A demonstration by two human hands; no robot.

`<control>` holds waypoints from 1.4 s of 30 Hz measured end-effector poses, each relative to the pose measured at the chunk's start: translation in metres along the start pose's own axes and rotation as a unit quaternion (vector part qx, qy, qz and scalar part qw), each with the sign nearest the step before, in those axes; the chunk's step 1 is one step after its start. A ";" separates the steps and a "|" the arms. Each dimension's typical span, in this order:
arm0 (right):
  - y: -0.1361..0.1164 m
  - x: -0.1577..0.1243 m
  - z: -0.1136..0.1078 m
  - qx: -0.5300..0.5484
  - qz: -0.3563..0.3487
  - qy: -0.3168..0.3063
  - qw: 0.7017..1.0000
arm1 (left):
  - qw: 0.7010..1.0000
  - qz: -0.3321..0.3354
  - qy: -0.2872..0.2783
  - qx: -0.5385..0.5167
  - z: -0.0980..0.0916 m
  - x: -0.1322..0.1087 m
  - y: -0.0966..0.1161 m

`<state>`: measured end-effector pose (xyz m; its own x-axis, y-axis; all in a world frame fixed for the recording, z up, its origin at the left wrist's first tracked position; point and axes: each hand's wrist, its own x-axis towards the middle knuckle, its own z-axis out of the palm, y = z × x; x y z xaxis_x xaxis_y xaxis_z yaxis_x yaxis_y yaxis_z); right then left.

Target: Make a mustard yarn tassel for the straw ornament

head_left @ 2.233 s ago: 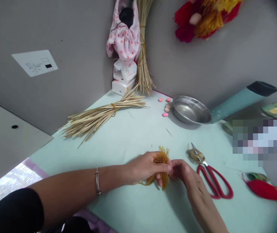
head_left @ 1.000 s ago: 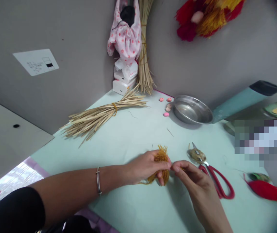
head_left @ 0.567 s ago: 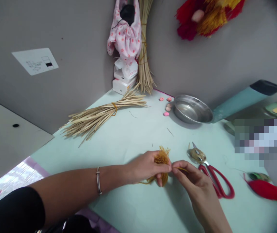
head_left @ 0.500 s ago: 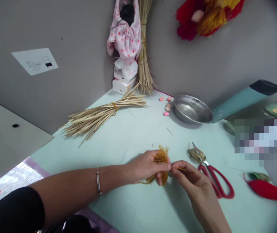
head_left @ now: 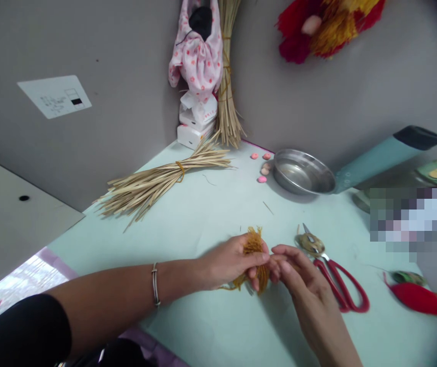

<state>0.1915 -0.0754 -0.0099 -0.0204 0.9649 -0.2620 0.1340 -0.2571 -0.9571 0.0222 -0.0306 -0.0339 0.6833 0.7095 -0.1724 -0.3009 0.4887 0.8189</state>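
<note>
Just below the frame's centre, the left hand [head_left: 237, 262] clamps a fringed tuft of mustard yarn [head_left: 253, 246]; the right hand's [head_left: 305, 288] fingers curl beside it, their grip unclear. Red-handled scissors [head_left: 332, 267] lie rightward on the smooth, pale desk [head_left: 187, 224].

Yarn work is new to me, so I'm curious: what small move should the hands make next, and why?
Perhaps the right hand should pinch the golden yarn: the left hand grips it, and the right is close beside it, though its grip is unclear.
</note>
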 end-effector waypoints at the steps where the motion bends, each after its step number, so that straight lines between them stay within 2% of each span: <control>1: 0.001 0.000 -0.001 -0.007 -0.001 0.006 1.000 | 1.000 0.001 -0.002 0.013 0.000 0.000 0.000; 7: 0.003 0.000 -0.006 -0.049 -0.044 0.049 0.997 | 0.999 -0.009 -0.012 0.049 0.000 -0.002 0.001; 9: 0.001 -0.001 -0.005 -0.094 -0.090 0.075 0.989 | 0.999 -0.012 -0.005 0.049 0.000 -0.002 0.001; 11: -0.001 -0.002 -0.004 -0.172 -0.160 0.082 0.969 | 0.999 -0.020 0.004 0.045 0.000 -0.002 0.002; 13: -0.001 -0.004 -0.003 -0.266 -0.240 0.063 0.932 | 0.999 -0.031 0.015 0.033 0.000 -0.001 0.003; 15: 0.002 -0.004 -0.003 -0.360 -0.302 0.046 0.882 | 0.999 -0.035 0.026 0.012 0.001 -0.001 0.003; 18: 0.010 -0.003 -0.007 -0.479 -0.345 0.054 0.805 | 0.999 -0.034 0.033 0.002 0.000 0.000 0.002; 22: 0.018 0.004 -0.016 -0.612 -0.326 0.075 0.717 | 0.999 -0.030 0.036 -0.002 -0.001 0.001 0.000; 25: 0.016 0.009 -0.022 -0.654 -0.265 0.139 0.695 | 0.999 -0.038 0.038 -0.003 -0.001 0.002 0.000; 27: 0.012 0.010 -0.024 -0.638 -0.236 0.188 0.708 | 0.998 -0.042 0.038 -0.003 -0.001 0.002 0.001; 29: 0.006 0.008 -0.023 -0.573 -0.224 0.202 0.762 | 0.998 -0.041 0.036 -0.003 0.000 0.002 0.001; 32: -0.001 0.003 -0.016 -0.398 -0.182 0.134 0.889 | 0.999 -0.042 0.024 -0.005 0.001 0.001 0.002; 34: -0.006 0.002 -0.010 -0.287 -0.126 0.045 0.949 | 0.999 -0.046 0.009 -0.005 0.001 0.000 0.002; 36: -0.009 0.002 -0.008 -0.222 -0.071 -0.048 0.971 | 0.999 -0.050 -0.003 -0.005 0.001 -0.001 0.002; 38: -0.011 0.003 -0.009 -0.197 -0.027 -0.101 0.975 | 0.999 -0.051 -0.003 0.001 0.000 -0.001 0.002; 42: -0.015 0.003 -0.015 -0.109 0.055 -0.072 0.990 | 0.998 -0.054 -0.021 0.020 0.001 -0.002 0.004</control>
<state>0.2041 -0.0676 0.0052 -0.1326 0.9100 -0.3928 0.3542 -0.3266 -0.8763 0.0201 -0.0302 -0.0294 0.7381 0.6314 -0.2379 -0.1979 0.5396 0.8183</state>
